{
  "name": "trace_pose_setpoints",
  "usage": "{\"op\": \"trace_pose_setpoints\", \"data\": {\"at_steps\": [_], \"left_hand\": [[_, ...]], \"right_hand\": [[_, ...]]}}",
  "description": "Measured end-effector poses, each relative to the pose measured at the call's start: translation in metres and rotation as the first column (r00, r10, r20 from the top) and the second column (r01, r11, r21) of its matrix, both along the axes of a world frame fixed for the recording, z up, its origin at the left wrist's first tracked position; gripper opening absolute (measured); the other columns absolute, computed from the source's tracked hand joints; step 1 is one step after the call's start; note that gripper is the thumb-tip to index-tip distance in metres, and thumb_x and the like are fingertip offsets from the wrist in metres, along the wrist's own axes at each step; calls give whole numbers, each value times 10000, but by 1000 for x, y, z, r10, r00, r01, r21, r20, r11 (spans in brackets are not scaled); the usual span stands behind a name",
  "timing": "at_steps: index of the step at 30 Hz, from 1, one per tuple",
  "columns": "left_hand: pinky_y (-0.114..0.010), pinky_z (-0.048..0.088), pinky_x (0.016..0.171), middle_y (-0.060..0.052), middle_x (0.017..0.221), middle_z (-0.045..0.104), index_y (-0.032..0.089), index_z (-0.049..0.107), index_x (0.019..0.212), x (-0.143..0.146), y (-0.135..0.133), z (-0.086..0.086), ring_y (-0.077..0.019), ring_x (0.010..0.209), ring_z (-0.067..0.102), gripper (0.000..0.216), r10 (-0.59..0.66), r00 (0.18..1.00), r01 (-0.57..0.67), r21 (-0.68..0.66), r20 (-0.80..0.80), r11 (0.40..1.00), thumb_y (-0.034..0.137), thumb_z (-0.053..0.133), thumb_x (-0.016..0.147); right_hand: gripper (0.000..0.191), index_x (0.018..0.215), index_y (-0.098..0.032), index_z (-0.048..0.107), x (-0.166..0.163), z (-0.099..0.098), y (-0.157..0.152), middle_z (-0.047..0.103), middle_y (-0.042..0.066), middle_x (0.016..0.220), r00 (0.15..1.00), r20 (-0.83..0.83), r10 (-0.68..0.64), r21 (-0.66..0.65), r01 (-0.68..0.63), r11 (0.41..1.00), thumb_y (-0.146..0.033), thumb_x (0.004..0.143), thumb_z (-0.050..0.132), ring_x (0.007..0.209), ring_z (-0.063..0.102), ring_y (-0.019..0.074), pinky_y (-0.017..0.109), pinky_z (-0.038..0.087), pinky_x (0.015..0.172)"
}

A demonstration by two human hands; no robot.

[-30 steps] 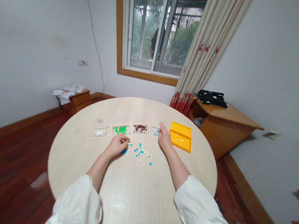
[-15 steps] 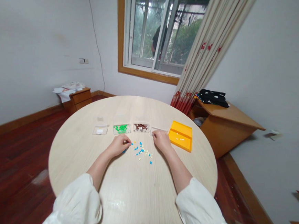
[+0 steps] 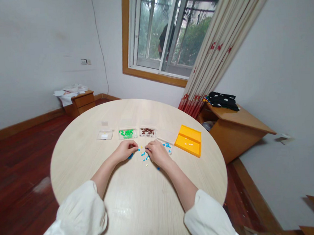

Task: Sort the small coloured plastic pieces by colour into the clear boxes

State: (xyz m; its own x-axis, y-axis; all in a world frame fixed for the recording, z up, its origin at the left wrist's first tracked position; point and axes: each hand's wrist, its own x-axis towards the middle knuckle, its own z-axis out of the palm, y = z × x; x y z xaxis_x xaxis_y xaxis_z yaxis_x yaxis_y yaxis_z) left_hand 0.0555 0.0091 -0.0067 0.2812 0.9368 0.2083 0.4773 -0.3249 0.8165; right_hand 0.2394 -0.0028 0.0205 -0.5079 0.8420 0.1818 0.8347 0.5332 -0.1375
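My left hand [image 3: 127, 150] rests on the table left of a scattered pile, its thumb and fingers pinched together. Whatever it may hold is too small to make out. Small blue pieces [image 3: 130, 156] show beneath its palm. Over the right part of the pile, my right hand [image 3: 157, 153] has its fingertips closed; their contents are hidden. Blue bits [image 3: 143, 154] and a few pale yellow bits [image 3: 147, 165] lie between and below the hands. Just beyond my right hand, a clear box [image 3: 169, 151] with blue pieces inside is partly covered by it.
Behind the hands stand clear open boxes: one with green pieces [image 3: 127, 133], one with brown pieces [image 3: 147, 132]. A clear case [image 3: 104, 135] with a white label sits at left. An open yellow box [image 3: 188, 140] holding several white bits lies at right on the round table [image 3: 136, 206].
My right hand has moved left and nearer, from the clear box to the pile, uncovering blue pieces in that box. My left hand stays pinched in nearly the same spot.
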Motion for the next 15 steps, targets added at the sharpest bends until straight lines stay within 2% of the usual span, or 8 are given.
{"op": "trace_pose_setpoints", "data": {"at_steps": [4, 9, 12, 15], "left_hand": [[-245, 387, 593, -4, 611, 593, 133, 607, 657, 1, 1, 4, -126, 600, 504, 149, 70, 980, -61, -52, 186, 997, 280, 582, 661], [-251, 410, 608, 4, 625, 590, 132, 600, 717, 1, 0, 8, -122, 600, 535, 249, 213, 859, -127, -209, 466, 970, 327, 690, 593], [-255, 436, 606, -4, 620, 600, 124, 588, 747, 0, -2, 9, -122, 595, 562, 313, 239, 765, -59, -305, 598, 951, 333, 740, 571], [-245, 468, 587, -18, 606, 612, 113, 564, 738, -1, -3, 10, -110, 561, 574, 276, 273, 678, 56, -418, 683, 907, 244, 754, 586]], "right_hand": [[200, 888, -162, 687, -4, 0, -2, 677, 85, 916, 999, 46, -18, 3, 18, 1000, -165, 856, 490, 921, 565, 178, 269, 361, 788], [219, 897, -181, 686, -2, 0, -4, 678, 77, 915, 1000, 5, 0, 12, 0, 1000, -135, 851, 476, 892, 588, 168, 263, 363, 779], [224, 906, -178, 676, -1, -2, -4, 675, 77, 905, 1000, -17, 9, 32, -9, 999, -118, 847, 468, 879, 589, 174, 272, 368, 783], [222, 933, -168, 662, -1, -4, -4, 668, 76, 913, 998, -63, 28, 13, -27, 1000, -101, 834, 475, 853, 592, 169, 270, 389, 784]]}}
